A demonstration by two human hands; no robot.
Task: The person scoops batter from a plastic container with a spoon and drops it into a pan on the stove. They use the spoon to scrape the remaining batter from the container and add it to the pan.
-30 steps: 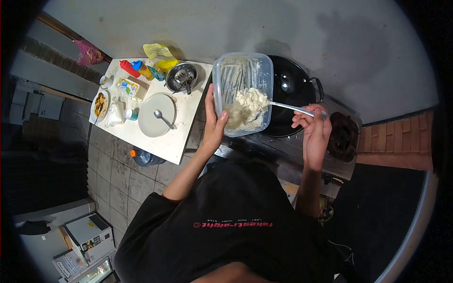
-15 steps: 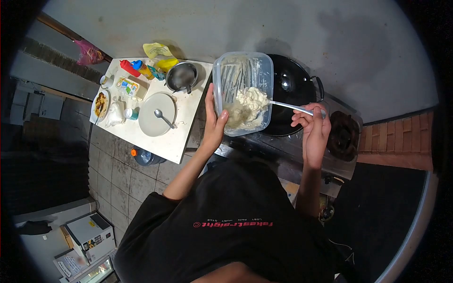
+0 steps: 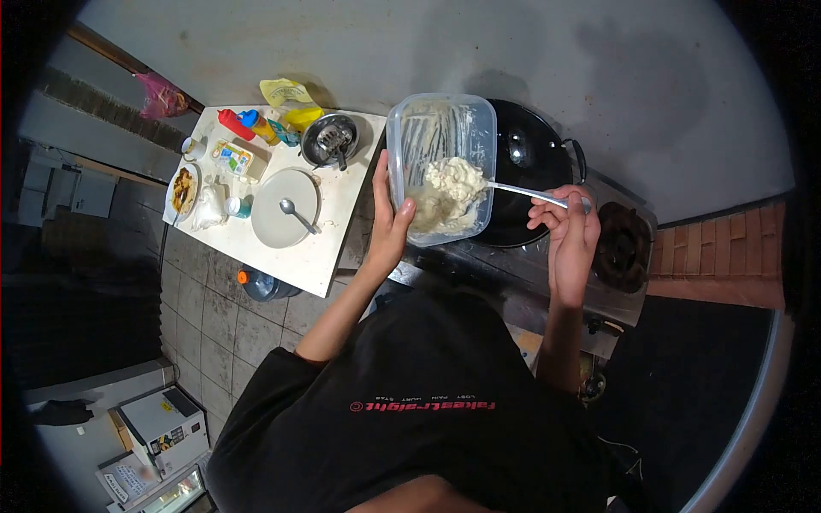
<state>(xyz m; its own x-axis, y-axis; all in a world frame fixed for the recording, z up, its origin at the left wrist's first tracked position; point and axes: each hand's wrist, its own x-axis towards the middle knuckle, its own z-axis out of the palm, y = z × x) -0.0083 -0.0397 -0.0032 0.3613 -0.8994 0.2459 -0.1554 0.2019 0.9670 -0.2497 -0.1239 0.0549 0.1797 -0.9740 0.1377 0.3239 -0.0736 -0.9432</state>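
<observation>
My left hand (image 3: 391, 224) holds a clear plastic container (image 3: 441, 115) by its left side, with the thumb over the rim. A lumpy off-white mixture (image 3: 457, 184) lies in its lower part. Pinched in my right hand (image 3: 568, 224) is the handle of a metal spoon (image 3: 534, 195), whose head is buried in the mixture. The container is above the left part of a black wok (image 3: 534, 154) on the stove.
A white table (image 3: 321, 265) at the left bears a plate (image 3: 269, 218) with a spoon, a metal bowl (image 3: 330, 141), a red bottle (image 3: 235, 124), a tub (image 3: 232, 159) and a plate of food (image 3: 182, 190). Right of the wok is a burner (image 3: 623, 245); a water jug (image 3: 261, 285) stands below the table.
Both hands, the container and the spoon are almost where they were. The mixture around the spoon head has shifted slightly.
</observation>
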